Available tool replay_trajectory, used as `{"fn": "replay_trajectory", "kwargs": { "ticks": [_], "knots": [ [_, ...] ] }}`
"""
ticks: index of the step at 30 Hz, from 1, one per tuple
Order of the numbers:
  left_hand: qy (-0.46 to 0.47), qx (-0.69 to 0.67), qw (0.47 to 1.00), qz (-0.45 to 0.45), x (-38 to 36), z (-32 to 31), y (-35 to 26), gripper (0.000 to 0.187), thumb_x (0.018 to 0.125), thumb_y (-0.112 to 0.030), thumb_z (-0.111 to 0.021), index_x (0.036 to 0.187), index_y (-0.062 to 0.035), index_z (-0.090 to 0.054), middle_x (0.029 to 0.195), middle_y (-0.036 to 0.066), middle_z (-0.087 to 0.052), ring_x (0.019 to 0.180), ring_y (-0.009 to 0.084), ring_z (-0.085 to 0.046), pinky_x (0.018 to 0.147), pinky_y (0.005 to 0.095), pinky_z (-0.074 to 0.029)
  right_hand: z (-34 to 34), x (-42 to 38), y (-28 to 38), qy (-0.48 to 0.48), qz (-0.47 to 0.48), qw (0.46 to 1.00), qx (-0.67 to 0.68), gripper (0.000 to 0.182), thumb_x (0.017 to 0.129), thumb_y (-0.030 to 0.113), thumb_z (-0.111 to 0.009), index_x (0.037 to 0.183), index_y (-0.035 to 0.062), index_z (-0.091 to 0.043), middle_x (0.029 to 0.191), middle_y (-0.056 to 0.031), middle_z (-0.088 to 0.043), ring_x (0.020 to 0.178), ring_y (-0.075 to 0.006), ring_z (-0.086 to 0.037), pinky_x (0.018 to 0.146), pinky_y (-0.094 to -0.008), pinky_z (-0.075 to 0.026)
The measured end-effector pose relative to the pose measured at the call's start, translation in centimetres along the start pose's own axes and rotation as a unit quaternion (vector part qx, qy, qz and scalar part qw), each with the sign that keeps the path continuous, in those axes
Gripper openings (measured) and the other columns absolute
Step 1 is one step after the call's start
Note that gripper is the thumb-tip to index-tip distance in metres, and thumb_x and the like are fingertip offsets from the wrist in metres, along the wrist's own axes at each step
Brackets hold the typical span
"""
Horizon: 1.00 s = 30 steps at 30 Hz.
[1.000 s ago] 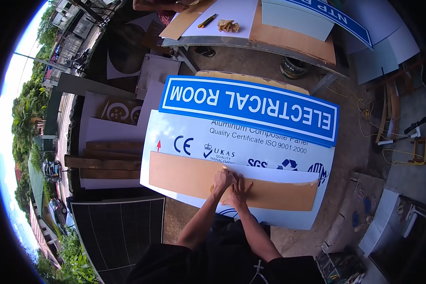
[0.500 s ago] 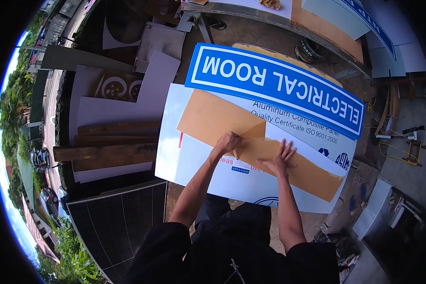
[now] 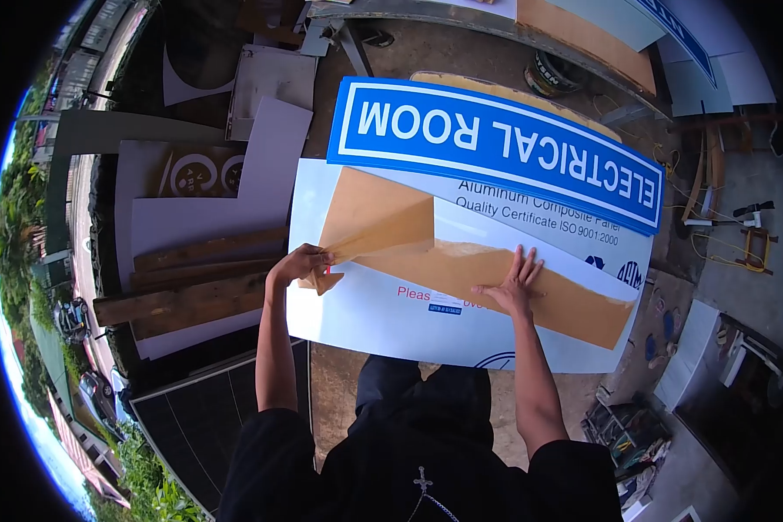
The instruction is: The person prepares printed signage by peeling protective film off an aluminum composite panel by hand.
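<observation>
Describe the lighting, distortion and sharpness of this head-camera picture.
Head view: strong fisheye bends the blue sign and blackens the corners; even daylight, sky blown out at the left edge; left hand, right hand and brown backing paper are sharp.

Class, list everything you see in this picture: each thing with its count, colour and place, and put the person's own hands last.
Brown backing strip: one, tan, across the white panel, left end folded back.
White panel: one, white with printed marks, under the strip.
ELECTRICAL ROOM sign: one, blue and white, beyond the panel.
Wooden planks: a few, brown, left of the panel.
Solar panel: one, dark, lower left.
Left hand: one, gripping the strip's peeled end.
Right hand: one, flat on the strip.
</observation>
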<state>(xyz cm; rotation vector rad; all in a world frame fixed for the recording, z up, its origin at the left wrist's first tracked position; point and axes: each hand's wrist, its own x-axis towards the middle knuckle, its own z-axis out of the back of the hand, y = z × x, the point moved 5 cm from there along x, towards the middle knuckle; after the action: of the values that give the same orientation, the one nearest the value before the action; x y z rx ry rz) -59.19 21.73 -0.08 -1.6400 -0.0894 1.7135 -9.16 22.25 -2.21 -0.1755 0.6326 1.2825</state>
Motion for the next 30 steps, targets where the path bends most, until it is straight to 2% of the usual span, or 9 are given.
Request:
{"fn": "replay_trajectory", "kwargs": {
  "ticks": [3,6,9,10,12,14,16,23,30],
  "knots": [
    [0.029,-0.131,0.982,-0.131,-1.9,1.1,-0.8,0.062,0.079,-0.052,-0.074,0.11,0.0011,-0.067,0.081,0.005,-0.064,0.081,0.0159,-0.058,0.074,0.0327,-0.047,1.4,-0.2,0.8,0.037,-0.025,0.999,-0.005,0.155,0.042,0.061,-0.089,0.154,0.0171,0.007,0.159,-0.0168,0.018,0.144,-0.0452,0.02,0.097,-0.0835,-0.01],
    [-0.123,-0.212,0.96,-0.138,-2.9,2.9,-1.7,0.063,0.078,-0.049,-0.075,0.114,0.0013,-0.065,0.092,0.008,-0.065,0.089,0.0183,-0.062,0.081,0.0337,-0.049,1.9,-0.5,1.8,0.053,-0.053,0.997,0.003,0.145,0.051,0.052,-0.09,0.154,0.0126,0.005,0.158,-0.0197,0.016,0.143,-0.0468,0.018,0.103,-0.0786,-0.01],
    [-0.216,-0.054,0.975,-0.02,-2.2,0.9,-7.1,0.045,0.088,-0.034,-0.069,0.115,0.0016,-0.065,0.103,0.016,-0.067,0.099,0.0269,-0.067,0.084,0.0384,-0.051,-0.5,2.0,4.2,-0.077,0.032,0.995,0.061,0.122,0.067,0.039,-0.084,0.153,0.0091,-0.003,0.159,-0.0213,0.009,0.144,-0.0484,0.011,0.105,-0.0752,-0.012],
    [-0.32,0.124,0.924,-0.167,-1.3,-0.1,-9.3,0.036,0.09,-0.029,-0.066,0.112,-0.0002,-0.066,0.108,0.019,-0.067,0.1,0.0334,-0.066,0.086,0.0411,-0.051,-1.4,2.4,5.0,-0.138,0.069,0.984,0.09,0.114,0.072,0.034,-0.082,0.153,0.0081,-0.005,0.159,-0.0216,0.007,0.144,-0.0488,0.008,0.106,-0.0742,-0.012],
    [-0.373,0.162,0.887,-0.22,1.5,-4.2,-13.6,0.038,0.089,-0.032,-0.066,0.11,-0.0005,-0.064,0.111,0.018,-0.065,0.1,0.0361,-0.063,0.086,0.0436,-0.049,0.5,2.4,11.6,-0.115,0.197,0.97,0.081,0.08,0.087,0.019,-0.067,0.152,0.01,-0.022,0.159,-0.0204,-0.005,0.146,-0.0464,-0.005,0.106,-0.0725,-0.015],
    [-0.376,0.226,0.878,-0.192,4.1,-9.2,-17.2,0.06,0.088,-0.053,-0.061,0.115,-0.0003,-0.059,0.111,0.019,-0.064,0.111,0.035,-0.057,0.093,0.0497,-0.04,-1.2,3.8,15.3,-0.085,0.282,0.954,0.051,0.071,0.093,0.023,-0.057,0.154,0.0155,-0.021,0.161,-0.016,-0.004,0.147,-0.0438,-0.002,0.105,-0.0754,-0.009],
    [-0.35,0.298,0.876,-0.147,6.6,-13.8,-18.7,0.071,0.086,-0.062,-0.056,0.114,0.0026,-0.059,0.111,0.021,-0.063,0.111,0.0367,-0.055,0.092,0.052,-0.039,-2.2,4.6,16.6,-0.053,0.247,0.967,0.015,0.068,0.096,0.027,-0.05,0.155,0.0191,-0.018,0.162,-0.014,-0.002,0.148,-0.0425,0.001,0.103,-0.0772,-0.003],
    [-0.265,0.091,0.957,-0.075,10.6,-15.6,-15.2,0.053,0.094,-0.049,-0.049,0.079,-0.0037,-0.071,0.074,0.025,-0.066,0.071,0.0452,-0.065,0.071,0.0524,-0.051,-3.5,6.1,16.8,0.033,0.171,0.985,0.001,0.058,0.102,0.036,-0.033,0.156,0.0311,-0.012,0.164,-0.006,0.0,0.149,-0.0374,0.006,0.107,-0.0718,0.007],
    [-0.246,0.078,0.958,-0.124,5.7,-13.1,-11.4,0.049,0.098,-0.04,-0.05,0.073,-0.0015,-0.068,0.071,0.027,-0.063,0.071,0.0471,-0.063,0.067,0.054,-0.05,-3.2,5.5,17.6,-0.018,0.135,0.991,-0.005,0.056,0.103,0.033,-0.034,0.155,0.032,-0.014,0.163,-0.0031,-0.004,0.15,-0.033,-0.001,0.111,-0.0683,0.005]
  ]
}}
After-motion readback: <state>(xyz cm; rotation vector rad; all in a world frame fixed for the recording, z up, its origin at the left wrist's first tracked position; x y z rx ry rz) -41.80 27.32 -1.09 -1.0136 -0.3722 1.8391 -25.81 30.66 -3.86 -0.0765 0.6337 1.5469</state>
